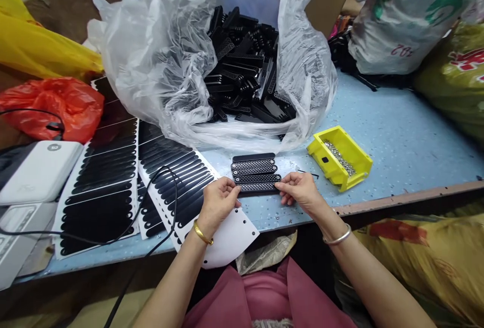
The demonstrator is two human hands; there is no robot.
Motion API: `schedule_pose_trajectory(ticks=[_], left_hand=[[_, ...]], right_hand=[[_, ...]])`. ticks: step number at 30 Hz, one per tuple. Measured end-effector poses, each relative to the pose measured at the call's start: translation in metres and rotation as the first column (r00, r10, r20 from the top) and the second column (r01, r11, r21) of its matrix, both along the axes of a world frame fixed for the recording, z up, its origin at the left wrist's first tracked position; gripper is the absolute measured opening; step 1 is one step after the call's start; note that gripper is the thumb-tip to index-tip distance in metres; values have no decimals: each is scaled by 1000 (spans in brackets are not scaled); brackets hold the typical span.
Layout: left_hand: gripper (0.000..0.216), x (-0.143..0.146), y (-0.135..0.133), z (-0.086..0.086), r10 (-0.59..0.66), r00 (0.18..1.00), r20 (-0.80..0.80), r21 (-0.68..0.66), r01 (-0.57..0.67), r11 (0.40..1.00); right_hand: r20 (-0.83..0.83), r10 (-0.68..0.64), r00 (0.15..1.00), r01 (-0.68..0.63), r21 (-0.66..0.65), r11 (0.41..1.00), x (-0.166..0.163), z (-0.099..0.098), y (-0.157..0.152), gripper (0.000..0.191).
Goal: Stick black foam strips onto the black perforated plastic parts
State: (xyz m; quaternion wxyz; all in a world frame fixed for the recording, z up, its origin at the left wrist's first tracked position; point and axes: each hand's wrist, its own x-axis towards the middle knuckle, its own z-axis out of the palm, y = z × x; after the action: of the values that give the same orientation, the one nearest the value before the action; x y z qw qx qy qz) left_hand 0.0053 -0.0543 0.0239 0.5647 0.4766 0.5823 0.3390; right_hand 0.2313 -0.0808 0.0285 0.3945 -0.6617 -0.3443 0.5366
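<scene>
Three black grille pieces (pixel 254 167) lie in a row on the blue table (pixel 397 136), plus a nearer one, the nearest grille piece (pixel 257 186), held at both ends. My left hand (pixel 218 202) pinches its left end, fingers curled. My right hand (pixel 298 190) pinches its right end. White sheets of black oblong stickers (pixel 102 177) lie just left of my left hand, partly under it.
A clear plastic bag (pixel 170 56) full of black grille parts (pixel 245 66) stands behind the row. A yellow bin of small metal pins (pixel 339 157) sits to the right. White device boxes (pixel 34 172) and a black cable (pixel 159 207) are at left. Filled bags crowd the right.
</scene>
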Motion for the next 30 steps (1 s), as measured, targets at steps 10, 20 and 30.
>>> schedule_pose_trajectory(ticks=[10,20,30], left_hand=[[17,1,2,2,8,1000,-9,-15,-8,1000],[18,0,3,3,-9,1000,-10,-25,9,1000],[18,0,3,2,-21,999,-25,-32,21,999]], right_hand=[[-159,57,986,-75,-104,992,12,5,7,41],[-170,82,982,-92,-51,994,14,2,4,44],[-266,134,955,-166,-101,981,24,-4,12,39]])
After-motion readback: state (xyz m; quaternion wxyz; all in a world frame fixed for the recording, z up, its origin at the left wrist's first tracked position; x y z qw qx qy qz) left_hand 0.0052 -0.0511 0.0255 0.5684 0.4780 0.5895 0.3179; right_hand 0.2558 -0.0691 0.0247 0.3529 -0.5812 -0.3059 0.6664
